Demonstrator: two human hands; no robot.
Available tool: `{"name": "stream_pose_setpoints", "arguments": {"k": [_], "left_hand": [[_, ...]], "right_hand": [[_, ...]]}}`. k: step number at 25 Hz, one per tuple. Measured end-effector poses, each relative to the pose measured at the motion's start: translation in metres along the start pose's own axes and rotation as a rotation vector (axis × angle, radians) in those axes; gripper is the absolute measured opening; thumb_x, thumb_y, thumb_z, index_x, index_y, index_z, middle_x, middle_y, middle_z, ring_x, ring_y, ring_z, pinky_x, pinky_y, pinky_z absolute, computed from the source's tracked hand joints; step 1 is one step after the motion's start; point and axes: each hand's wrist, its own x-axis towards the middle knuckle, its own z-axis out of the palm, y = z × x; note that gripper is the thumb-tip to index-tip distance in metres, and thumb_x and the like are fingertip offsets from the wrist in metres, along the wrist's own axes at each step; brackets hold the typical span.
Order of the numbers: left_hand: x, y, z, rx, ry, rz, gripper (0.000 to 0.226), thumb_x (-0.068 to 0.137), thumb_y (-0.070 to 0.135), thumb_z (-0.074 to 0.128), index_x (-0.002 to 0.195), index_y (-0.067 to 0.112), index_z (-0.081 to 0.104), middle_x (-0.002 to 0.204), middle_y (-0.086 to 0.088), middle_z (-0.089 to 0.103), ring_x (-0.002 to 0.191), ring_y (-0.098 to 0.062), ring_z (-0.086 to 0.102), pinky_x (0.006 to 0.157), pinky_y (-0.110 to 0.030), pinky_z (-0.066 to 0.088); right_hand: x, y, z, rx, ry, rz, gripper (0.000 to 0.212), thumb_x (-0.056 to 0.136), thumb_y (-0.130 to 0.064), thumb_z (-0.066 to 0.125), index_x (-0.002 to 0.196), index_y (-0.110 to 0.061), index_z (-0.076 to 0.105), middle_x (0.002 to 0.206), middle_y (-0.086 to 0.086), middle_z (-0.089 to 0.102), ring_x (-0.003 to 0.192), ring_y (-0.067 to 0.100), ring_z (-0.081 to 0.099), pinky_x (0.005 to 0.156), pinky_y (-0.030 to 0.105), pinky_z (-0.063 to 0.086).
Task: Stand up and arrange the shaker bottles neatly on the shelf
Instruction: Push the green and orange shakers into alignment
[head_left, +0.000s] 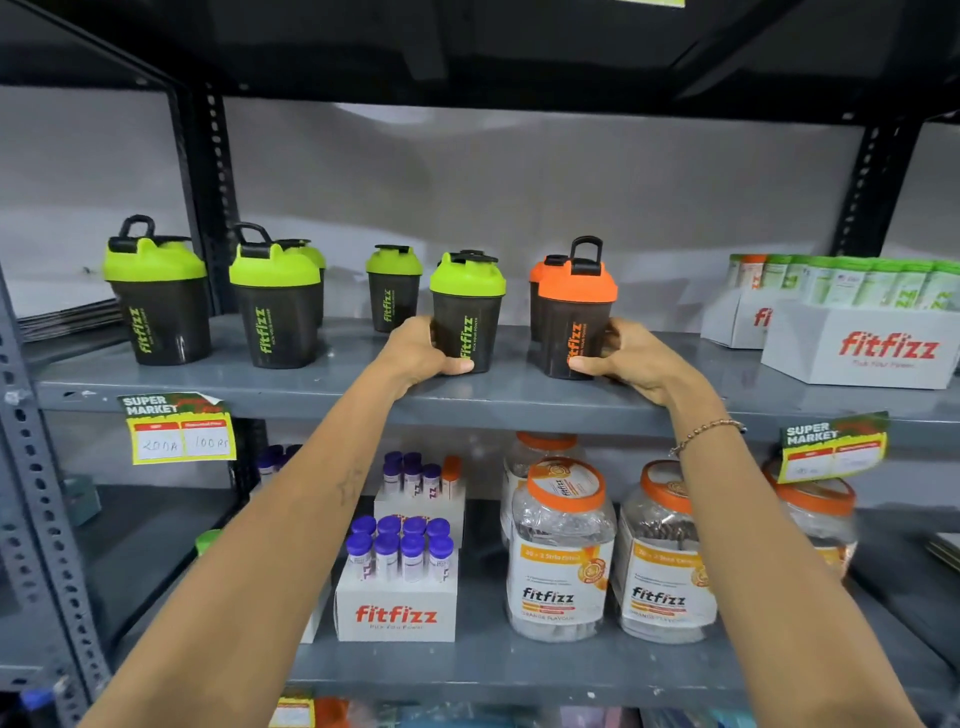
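Shaker bottles upright; left hand (415, 351) grips green-lidded bottle (466, 312); right hand (626, 358) orange-lidded bottle (574, 317).

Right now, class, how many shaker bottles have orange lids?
2: front orange-lidded shaker gripped by right hand; second orange-lidded shaker directly behind, mostly hidden. More may hide.

left hand (415, 353) grips a green-lidded shaker (467, 312), right hand (631, 358) grips an orange-lidded shaker (574, 317), both upright on the shelf (291, 384).
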Motion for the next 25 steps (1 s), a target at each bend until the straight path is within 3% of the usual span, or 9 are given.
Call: {"name": "stream_pose_setpoints", "arguments": {"k": [4,11,20,25], "left_hand": [[-0.005,0.001,0.003,0.019,-0.027,0.045,0.044,0.072,0.007,0.082,0.104,0.018,0.054,0.106,0.001,0.065,0.097,-0.013,0.061,0.084,-0.023,0.044],[-0.002,-0.003,0.004,0.077,-0.034,0.076,0.048,0.075,0.009,0.080,0.115,0.012,0.053,0.116,-0.004,0.065,0.104,-0.016,0.060,0.091,-0.027,0.046],[0.007,-0.009,0.004,0.189,-0.043,0.071,0.055,0.078,0.016,0.078,0.123,0.006,0.048,0.125,-0.009,0.062,0.113,-0.023,0.059,0.102,-0.041,0.046],[0.007,-0.010,0.004,0.200,-0.048,0.066,0.054,0.077,0.017,0.079,0.121,0.007,0.050,0.124,-0.009,0.063,0.114,-0.024,0.059,0.102,-0.042,0.046]], "right_hand": [[-0.001,0.000,0.003,-0.023,0.005,-0.012,0.068,0.073,-0.005,0.080,0.133,-0.011,0.049,0.130,0.005,0.062,0.122,0.022,0.057,0.105,0.046,0.045],[-0.004,-0.001,0.006,-0.052,0.008,-0.028,0.068,0.078,-0.005,0.076,0.137,-0.009,0.044,0.138,0.006,0.056,0.128,0.021,0.050,0.111,0.040,0.038],[-0.011,-0.008,0.010,-0.110,0.001,-0.016,0.064,0.083,-0.006,0.071,0.139,-0.011,0.041,0.143,0.006,0.051,0.134,0.021,0.044,0.107,0.035,0.035],[-0.016,-0.012,0.010,-0.115,0.003,0.007,0.067,0.082,-0.008,0.072,0.140,-0.010,0.038,0.145,0.008,0.049,0.137,0.023,0.042,0.114,0.041,0.033]]}}
